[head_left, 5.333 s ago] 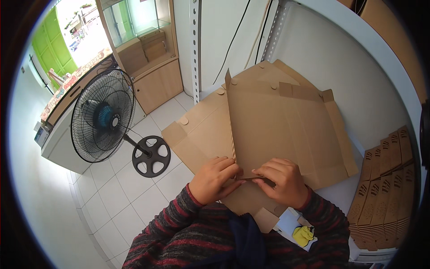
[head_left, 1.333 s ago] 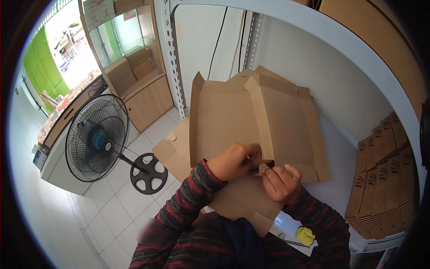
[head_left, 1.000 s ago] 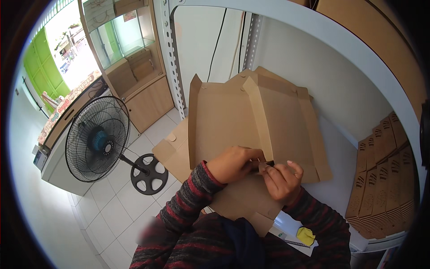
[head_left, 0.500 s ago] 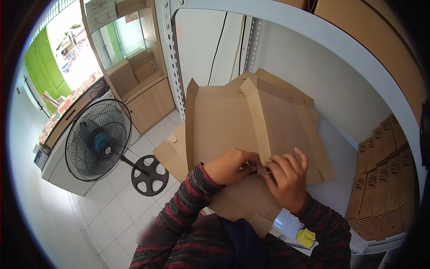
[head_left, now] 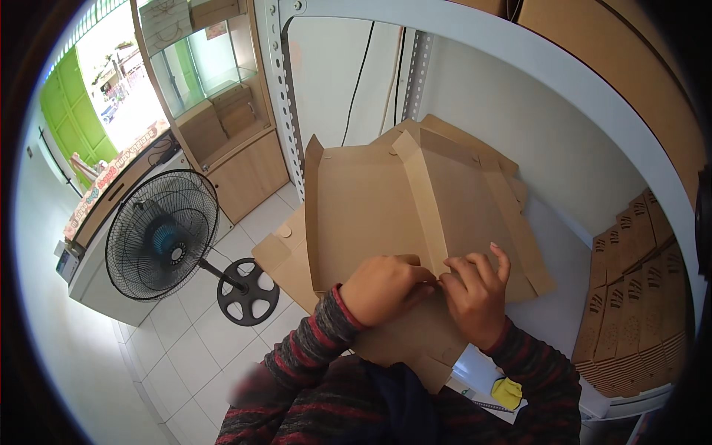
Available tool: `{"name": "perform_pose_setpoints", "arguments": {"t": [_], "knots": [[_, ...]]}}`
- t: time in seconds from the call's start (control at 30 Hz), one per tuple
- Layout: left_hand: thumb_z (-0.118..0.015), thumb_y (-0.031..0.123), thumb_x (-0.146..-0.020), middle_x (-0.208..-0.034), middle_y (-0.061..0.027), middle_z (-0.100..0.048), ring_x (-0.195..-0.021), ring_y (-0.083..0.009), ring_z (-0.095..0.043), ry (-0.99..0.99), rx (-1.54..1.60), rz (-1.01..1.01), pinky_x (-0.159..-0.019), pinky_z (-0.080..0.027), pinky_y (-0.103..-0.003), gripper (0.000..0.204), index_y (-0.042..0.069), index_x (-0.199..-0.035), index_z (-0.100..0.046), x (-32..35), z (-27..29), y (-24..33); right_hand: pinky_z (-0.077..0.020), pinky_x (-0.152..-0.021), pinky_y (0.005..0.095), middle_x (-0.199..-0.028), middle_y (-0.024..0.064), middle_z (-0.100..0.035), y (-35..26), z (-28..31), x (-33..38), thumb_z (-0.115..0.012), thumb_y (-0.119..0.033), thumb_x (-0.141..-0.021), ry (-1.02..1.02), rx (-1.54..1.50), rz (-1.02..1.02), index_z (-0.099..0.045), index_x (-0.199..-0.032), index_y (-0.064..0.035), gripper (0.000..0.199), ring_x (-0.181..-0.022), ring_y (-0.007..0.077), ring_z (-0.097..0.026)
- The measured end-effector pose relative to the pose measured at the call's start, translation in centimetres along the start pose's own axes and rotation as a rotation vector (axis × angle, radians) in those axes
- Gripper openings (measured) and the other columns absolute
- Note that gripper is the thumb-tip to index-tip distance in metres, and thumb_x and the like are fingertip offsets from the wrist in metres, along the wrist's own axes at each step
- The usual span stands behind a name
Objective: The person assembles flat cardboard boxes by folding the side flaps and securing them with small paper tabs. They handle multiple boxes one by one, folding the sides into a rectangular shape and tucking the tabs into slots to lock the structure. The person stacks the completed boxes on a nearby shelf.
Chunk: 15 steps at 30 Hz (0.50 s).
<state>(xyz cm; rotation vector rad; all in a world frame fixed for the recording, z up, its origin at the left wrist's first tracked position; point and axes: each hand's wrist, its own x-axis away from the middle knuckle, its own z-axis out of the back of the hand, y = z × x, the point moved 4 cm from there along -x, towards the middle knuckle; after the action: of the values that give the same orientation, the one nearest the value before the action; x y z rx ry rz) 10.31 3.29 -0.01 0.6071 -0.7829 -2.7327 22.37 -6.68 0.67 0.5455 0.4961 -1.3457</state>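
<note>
A brown cardboard box (head_left: 363, 215), partly folded, lies in front of me with its left wall and middle crease standing up. Its lid panel (head_left: 475, 215) spreads open to the right. At the near corner of the middle crease my left hand (head_left: 389, 288) and my right hand (head_left: 475, 297) meet, fingertips almost touching. Both hands are closed in a pinch on the cardboard there. The small flap between the fingers is mostly hidden by them. More flat cardboard (head_left: 411, 334) lies under my wrists and pokes out at the left and back.
Folded brown boxes (head_left: 630, 297) stand stacked at the right on the white surface (head_left: 560, 237). A black pedestal fan (head_left: 163, 233) is on the tiled floor at left, before a wooden cabinet (head_left: 248, 174). A grey metal shelf frame (head_left: 475, 22) arches overhead. A yellow item (head_left: 506, 393) lies near my right forearm.
My left hand has turned over, with its back now more upward, and covers the small flap that showed between the fingers. The right hand stays nearly in place, and the box's left wall has shifted slightly.
</note>
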Motion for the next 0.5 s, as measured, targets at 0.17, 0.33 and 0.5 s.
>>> {"name": "perform_pose_setpoints", "arguments": {"t": [0.17,0.33,0.5], "knots": [[-0.061,0.007,-0.081,-0.089,-0.0101,-0.065,-0.078,-0.0317,-0.066,0.082,-0.24,0.103,-0.07,-0.052,-0.04,0.012,0.006,-0.09,-0.07,-0.5,-1.8,0.3,-0.0297,-0.105,0.0553,-0.099,0.0063,-0.065,0.1,0.0,-0.1,-0.064,-0.006,-0.077,-0.012,-0.014,-0.016,-0.065,-0.079,-0.0045,0.003,-0.094,0.0227,-0.06],[-0.062,0.01,-0.078,-0.085,-0.0117,-0.066,-0.078,-0.0343,-0.065,0.113,-0.107,0.141,-0.069,-0.052,-0.042,0.012,0.005,-0.088,-0.068,-0.8,-2.1,-0.7,-0.0295,-0.106,0.0553,-0.099,0.0059,-0.065,0.1,0.2,-0.4,-0.066,-0.009,-0.078,-0.014,-0.019,-0.026,-0.066,-0.078,-0.0048,0.004,-0.094,0.0219,-0.06],[-0.062,0.01,-0.078,-0.084,-0.0132,-0.065,-0.077,-0.0353,-0.064,0.122,-0.051,0.111,-0.068,-0.052,-0.043,0.012,0.004,-0.087,-0.067,-0.8,-2.3,-1.6,-0.0296,-0.107,0.0561,-0.102,0.0062,-0.066,0.0,0.3,-0.5,-0.067,-0.01,-0.078,0.015,-0.027,-0.017,-0.067,-0.078,-0.0046,0.006,-0.095,0.0217,-0.06]]}}
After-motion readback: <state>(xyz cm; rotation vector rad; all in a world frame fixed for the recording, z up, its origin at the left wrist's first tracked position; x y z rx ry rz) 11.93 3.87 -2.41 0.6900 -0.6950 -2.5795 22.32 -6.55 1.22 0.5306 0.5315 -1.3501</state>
